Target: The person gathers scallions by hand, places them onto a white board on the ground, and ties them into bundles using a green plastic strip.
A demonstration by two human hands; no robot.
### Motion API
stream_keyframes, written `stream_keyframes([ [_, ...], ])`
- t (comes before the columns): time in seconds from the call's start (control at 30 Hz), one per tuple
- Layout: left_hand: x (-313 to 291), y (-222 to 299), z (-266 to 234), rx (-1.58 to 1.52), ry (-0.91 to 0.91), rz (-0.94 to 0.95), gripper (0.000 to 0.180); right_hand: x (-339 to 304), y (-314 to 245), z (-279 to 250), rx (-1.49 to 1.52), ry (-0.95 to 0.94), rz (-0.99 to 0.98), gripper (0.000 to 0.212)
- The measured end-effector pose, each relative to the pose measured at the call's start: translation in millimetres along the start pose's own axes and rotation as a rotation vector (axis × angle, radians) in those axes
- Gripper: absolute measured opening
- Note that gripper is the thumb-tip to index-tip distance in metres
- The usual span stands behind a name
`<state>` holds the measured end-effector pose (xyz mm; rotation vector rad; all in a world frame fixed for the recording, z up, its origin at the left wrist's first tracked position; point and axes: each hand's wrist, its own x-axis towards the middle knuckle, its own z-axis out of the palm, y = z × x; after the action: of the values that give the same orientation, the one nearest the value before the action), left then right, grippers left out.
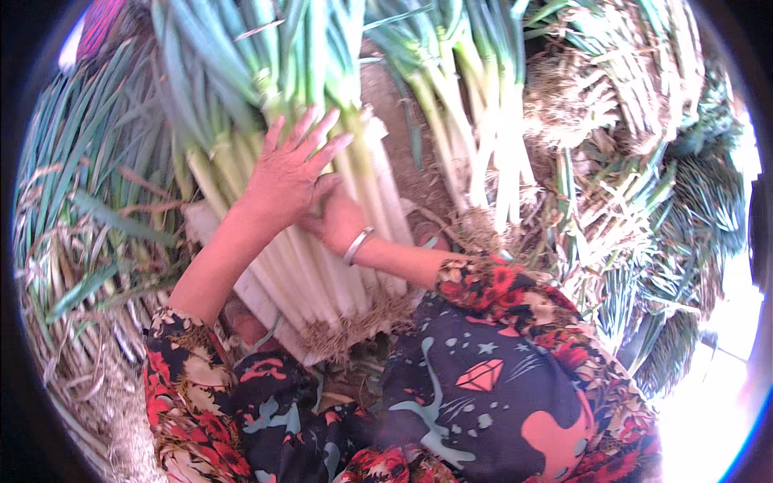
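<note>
A thick bundle of long green onions lies in front of me, green leaves at the far end and white stalks with brown roots toward me. My left hand rests flat across the stalks, its fingers spread. Just below and to its right, my right hand is closed against the bundle, with a silver bracelet round the wrist. Its fingertips are partly covered by the left hand, so what they pinch cannot be made out. A pale flat board or sheet shows beneath the bundle.
More green onions lie loose just beyond to the right. Root-ended bundles are piled at the far right, and a heap of leafy stalks fills the left. My patterned dark apron covers my knees near the roots.
</note>
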<state>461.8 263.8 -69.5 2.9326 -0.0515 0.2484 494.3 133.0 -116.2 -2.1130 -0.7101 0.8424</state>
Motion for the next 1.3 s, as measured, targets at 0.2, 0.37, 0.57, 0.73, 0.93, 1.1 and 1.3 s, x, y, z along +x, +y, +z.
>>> stream_keyframes([
  [0.2,-3.4,-13.2,22.2,0.080,-0.122,-0.062,0.046,-4.8,13.0,-117.3,-0.153,0.170,-0.202,0.032],
  [0.37,9.6,-1.6,20.9,0.080,-0.134,-0.049,0.048,17.9,167.6,-233.7,-0.377,0.874,0.312,0.064],
  [0.57,15.0,3.4,20.7,0.097,-0.170,-0.083,0.050,42.2,249.0,-251.2,-0.016,0.706,0.266,0.044],
  [0.73,12.5,2.4,20.4,0.124,-0.172,-0.073,0.050,107.4,239.5,-240.1,-0.096,0.774,0.135,0.083],
  [0.93,10.4,-1.6,23.0,0.189,-0.116,-0.040,0.046,116.3,208.4,-261.2,-0.023,0.445,0.439,0.077],
  [1.1,8.6,-3.4,22.9,0.187,-0.155,-0.041,0.046,63.9,127.8,-320.2,0.886,0.029,0.081,0.016],
  [1.3,-6.3,-5.8,24.5,0.191,-0.106,-0.086,0.044,10.3,24.7,-226.5,0.807,0.067,-0.203,0.027],
])
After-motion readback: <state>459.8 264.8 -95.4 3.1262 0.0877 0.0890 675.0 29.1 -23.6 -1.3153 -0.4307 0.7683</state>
